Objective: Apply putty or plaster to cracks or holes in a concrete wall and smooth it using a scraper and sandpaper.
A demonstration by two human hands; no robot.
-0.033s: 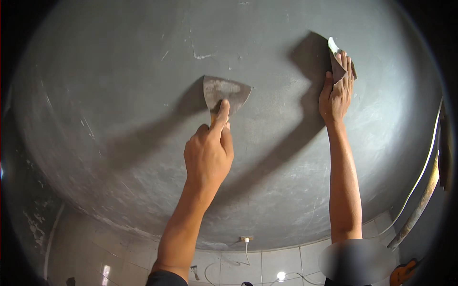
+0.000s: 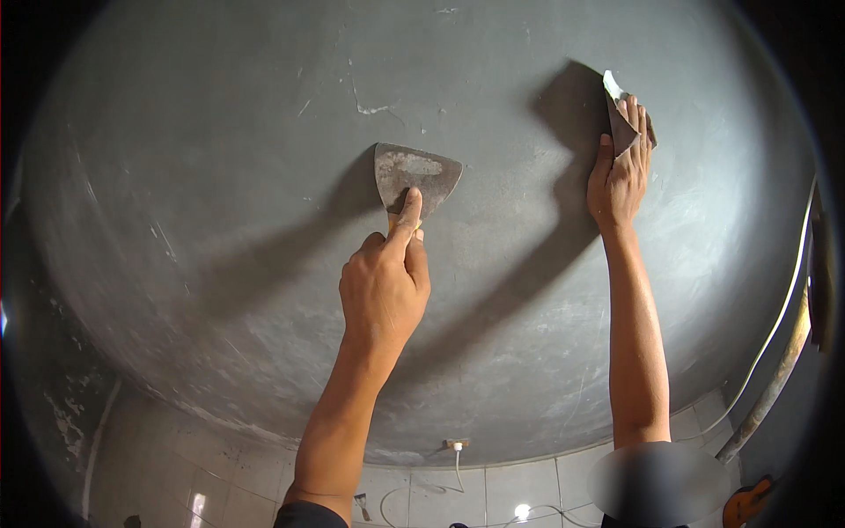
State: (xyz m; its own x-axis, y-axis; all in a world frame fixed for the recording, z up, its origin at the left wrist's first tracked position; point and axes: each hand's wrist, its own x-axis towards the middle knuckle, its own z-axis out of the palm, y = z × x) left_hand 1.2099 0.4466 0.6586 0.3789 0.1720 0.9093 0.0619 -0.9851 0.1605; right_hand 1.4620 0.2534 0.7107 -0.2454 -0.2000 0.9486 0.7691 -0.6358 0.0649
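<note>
My left hand (image 2: 385, 286) is closed round the yellowish handle of a putty knife (image 2: 419, 169), its index finger stretched along the base of the broad, worn metal blade. The blade's wide edge points up at the grey wall (image 2: 493, 229), and I cannot tell if it touches. Higher up on the right, my right hand (image 2: 618, 180) presses a folded piece of brown sandpaper (image 2: 623, 132) against the same wall. Its fingers lie over the sheet, and one pale corner curls away above them. Both hands cast shadows to their left.
Scratches and a jagged crack (image 2: 371, 110) mark the wall. Below, white tiles (image 2: 519, 488) begin, with a socket and white plug (image 2: 457, 445) at their top edge. A pale cable (image 2: 783, 308) and a pole (image 2: 775, 387) stand at right; an orange guitar-shaped object (image 2: 748, 503) is lower right.
</note>
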